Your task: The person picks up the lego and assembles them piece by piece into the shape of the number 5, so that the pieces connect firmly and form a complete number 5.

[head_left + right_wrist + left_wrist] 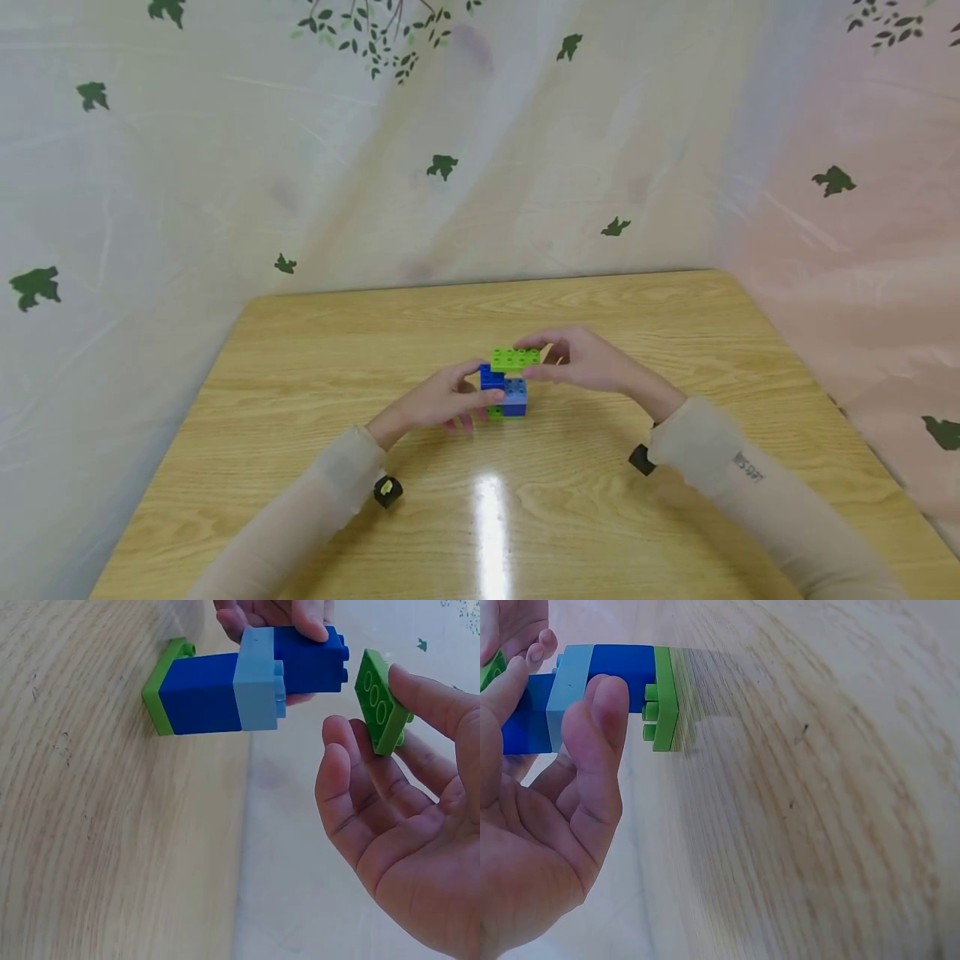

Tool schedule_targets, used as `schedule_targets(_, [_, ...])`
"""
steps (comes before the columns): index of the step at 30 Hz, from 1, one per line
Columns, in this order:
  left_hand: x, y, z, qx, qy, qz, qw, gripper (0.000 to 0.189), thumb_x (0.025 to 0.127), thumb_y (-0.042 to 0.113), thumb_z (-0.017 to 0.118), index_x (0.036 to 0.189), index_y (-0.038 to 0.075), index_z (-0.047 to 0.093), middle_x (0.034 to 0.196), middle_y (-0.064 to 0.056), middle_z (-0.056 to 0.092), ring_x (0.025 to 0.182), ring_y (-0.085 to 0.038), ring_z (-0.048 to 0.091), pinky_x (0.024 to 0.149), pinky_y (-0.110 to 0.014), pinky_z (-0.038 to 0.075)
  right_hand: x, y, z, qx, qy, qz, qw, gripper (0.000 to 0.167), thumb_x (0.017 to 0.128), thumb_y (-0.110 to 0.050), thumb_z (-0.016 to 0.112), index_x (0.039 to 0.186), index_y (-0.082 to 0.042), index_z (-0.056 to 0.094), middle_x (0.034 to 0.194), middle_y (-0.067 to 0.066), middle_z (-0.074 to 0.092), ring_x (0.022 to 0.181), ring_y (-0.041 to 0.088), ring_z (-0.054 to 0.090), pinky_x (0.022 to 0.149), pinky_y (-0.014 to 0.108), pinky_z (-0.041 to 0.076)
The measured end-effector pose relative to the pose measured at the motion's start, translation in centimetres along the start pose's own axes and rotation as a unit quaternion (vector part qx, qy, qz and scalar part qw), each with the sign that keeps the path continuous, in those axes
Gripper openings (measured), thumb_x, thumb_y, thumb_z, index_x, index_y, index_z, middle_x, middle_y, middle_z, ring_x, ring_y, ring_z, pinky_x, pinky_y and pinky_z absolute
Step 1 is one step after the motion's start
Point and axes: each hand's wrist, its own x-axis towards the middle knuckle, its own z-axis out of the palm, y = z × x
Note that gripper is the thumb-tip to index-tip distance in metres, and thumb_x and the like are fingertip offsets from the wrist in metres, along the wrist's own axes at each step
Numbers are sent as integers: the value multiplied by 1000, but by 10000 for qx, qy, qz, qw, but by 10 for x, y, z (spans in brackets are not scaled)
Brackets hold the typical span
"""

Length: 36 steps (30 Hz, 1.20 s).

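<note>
A small stack of toy building bricks stands on the table. At its bottom is a thin green brick, then a dark blue brick, a light blue brick and an upper dark blue brick set off to the left. My left hand grips the upper part of the stack, thumb and fingers on opposite sides. Just above the top studs, my right hand pinches another thin green brick between thumb and fingers. In the right wrist view, a gap shows between this brick and the stack.
The wood-grain table stretches out on all sides of the stack. A pale cloth backdrop with leaf prints rises behind its far edge and along the sides. Small dark devices sit at both wrists, one by the left sleeve.
</note>
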Motion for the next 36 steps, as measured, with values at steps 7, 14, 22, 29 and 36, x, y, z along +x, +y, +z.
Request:
schedule_targets(7, [1, 0, -1, 14, 41, -62, 10000, 46, 97, 53, 63, 137, 32, 53, 96, -17, 73, 70, -35, 71, 49, -39, 56, 4, 5, 10, 133, -96, -122, 9998, 43, 97, -21, 73, 137, -8, 62, 109, 5, 70, 80, 27, 70, 69, 42, 59])
schedule_targets(14, [2, 1, -1, -34, 47, -110, 9999, 44, 98, 51, 64, 135, 29, 55, 94, -16, 72, 70, -35, 70, 48, -38, 55, 5, 5, 14, 122, -69, -147, 9998, 44, 97, -23, 73, 137, -10, 62, 109, 3, 70, 81, 33, 70, 68, 40, 59])
schedule_targets(22, [3, 2, -2, -28, 22, -122, 9999, 46, 97, 51, 65, 137, 29, 55, 94, -16, 72, 71, -36, 70, 49, -40, 57, 6, 8, 16, 176, -89, -281, 9994, 43, 97, -22, 72, 137, -8, 62, 115, 6, 67, 81, 38, 69, 68, 39, 59])
schedule_targets(29, [2, 2, -3, 8, 69, -155, 9999, 53, 96, 52, 66, 142, 31, 52, 97, -16, 72, 73, -36, 71, 49, -40, 57, 9, 7, 18, 113, -54, -338, 9993, 42, 97, -22, 73, 135, -8, 62, 121, 5, 67, 77, 32, 68, 67, 31, 58])
schedule_targets(36, [0, 1, -3, 50, 123, -202, 9997, 56, 99, 62, 53, 146, 31, 49, 101, -14, 73, 77, -34, 71, 51, -41, 58, 8, 6, 19, 153, -46, -195, 9997, 42, 96, -22, 74, 134, -9, 64, 115, 3, 68, 74, 30, 66, 64, 30, 56])
